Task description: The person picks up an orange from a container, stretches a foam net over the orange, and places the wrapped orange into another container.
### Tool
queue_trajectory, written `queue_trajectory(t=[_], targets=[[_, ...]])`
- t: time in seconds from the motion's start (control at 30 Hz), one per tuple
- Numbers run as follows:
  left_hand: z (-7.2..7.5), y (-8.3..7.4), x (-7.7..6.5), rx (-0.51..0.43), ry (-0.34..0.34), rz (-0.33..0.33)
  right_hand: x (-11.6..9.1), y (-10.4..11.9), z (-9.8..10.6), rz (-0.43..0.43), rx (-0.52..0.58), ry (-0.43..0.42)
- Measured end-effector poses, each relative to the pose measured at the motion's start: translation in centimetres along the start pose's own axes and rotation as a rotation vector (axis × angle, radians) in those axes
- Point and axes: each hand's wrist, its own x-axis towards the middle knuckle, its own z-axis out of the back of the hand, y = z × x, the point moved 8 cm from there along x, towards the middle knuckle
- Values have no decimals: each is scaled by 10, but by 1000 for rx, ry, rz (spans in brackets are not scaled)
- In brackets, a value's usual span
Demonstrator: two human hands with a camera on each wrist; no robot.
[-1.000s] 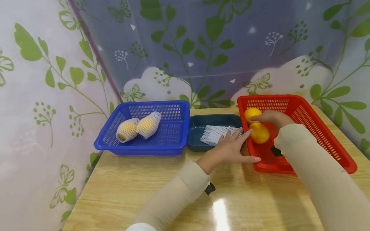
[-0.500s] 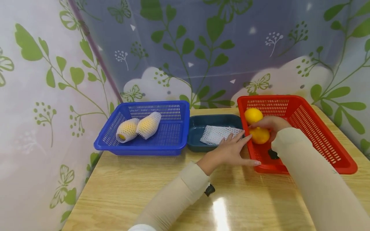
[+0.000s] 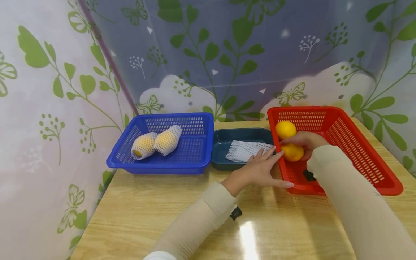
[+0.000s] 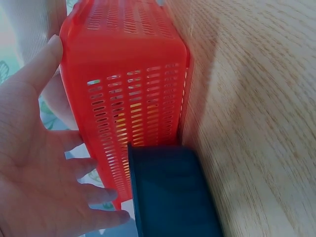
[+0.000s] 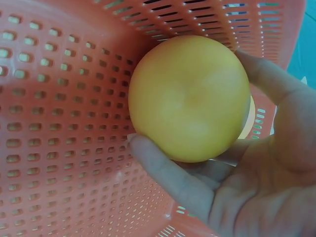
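Note:
In the red basket (image 3: 360,155), my right hand (image 3: 310,140) grips a round yellow-orange fruit, likely an orange (image 3: 293,153). In the right wrist view, fingers and thumb curl around this orange (image 5: 190,98), close to the perforated basket wall. A second orange (image 3: 286,129) lies just behind it, against the left side. My left hand (image 3: 255,172) spreads its fingers at the basket's left rim; its thumb touches the red basket (image 4: 133,54) near the front corner in the left wrist view. Its other fingertips extend over the edge of the dark green tray (image 3: 227,167).
A flattened white foam net (image 3: 242,151) lies in the green tray. To its left, a blue basket (image 3: 162,170) contains two yellow fruits (image 3: 167,140) in white foam nets. All three containers stand in a row on the wooden table (image 3: 136,209), before a patterned curtain (image 3: 211,43).
My right hand has shifted from between the two oranges down around the front one, uncovering more of the rear one. The left hand has hardly moved.

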Motion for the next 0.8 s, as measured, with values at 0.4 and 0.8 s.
queue_trajectory(t=[0.4, 0.8], targets=[[-2, -3, -1, -13, 8, 10, -10, -7, 3, -12, 32, -65], [-1, 0, -2, -32, 15, 40, -21, 11, 11, 55, -185, 43]])
